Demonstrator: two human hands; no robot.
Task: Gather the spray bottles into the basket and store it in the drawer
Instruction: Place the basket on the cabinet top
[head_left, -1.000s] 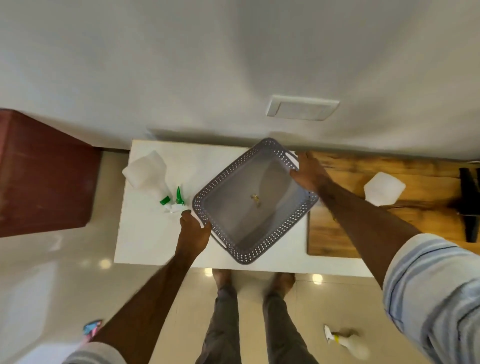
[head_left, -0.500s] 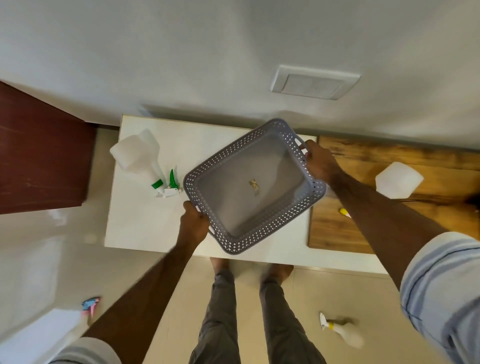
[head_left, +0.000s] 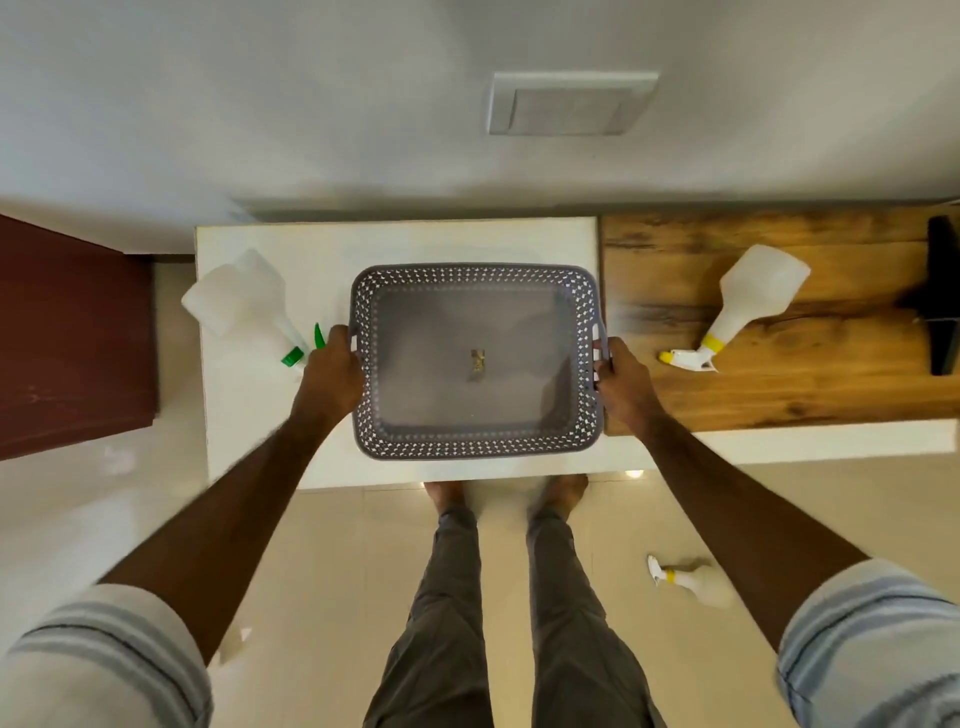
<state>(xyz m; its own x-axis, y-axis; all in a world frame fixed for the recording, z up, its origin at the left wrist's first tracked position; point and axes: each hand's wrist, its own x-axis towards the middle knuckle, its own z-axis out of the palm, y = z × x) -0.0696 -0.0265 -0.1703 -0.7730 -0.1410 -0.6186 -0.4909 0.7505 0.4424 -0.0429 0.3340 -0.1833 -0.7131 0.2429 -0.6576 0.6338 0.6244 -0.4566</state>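
Observation:
A grey perforated basket (head_left: 475, 278) sits square on the white counter (head_left: 415, 239), holding no bottles. My left hand (head_left: 332, 371) grips its left handle and my right hand (head_left: 621, 376) grips its right handle. A white spray bottle with a green trigger (head_left: 241, 301) lies on the counter just left of my left hand. On the wooden top (head_left: 779, 395) to the right lies a white spray bottle with a yellow collar (head_left: 748, 301). A third spray bottle with a yellow collar (head_left: 696, 582) lies on the floor by my right leg.
A dark red cabinet (head_left: 72, 338) stands at the left. A black object (head_left: 943, 312) lies at the wooden top's right end. The wall carries a white switch plate (head_left: 569, 104). My feet stand at the counter's front edge on the cream tiled floor (head_left: 337, 571).
The basket has turned from a diagonal position to square with the counter edge. Both hands moved with it to its left and right handles.

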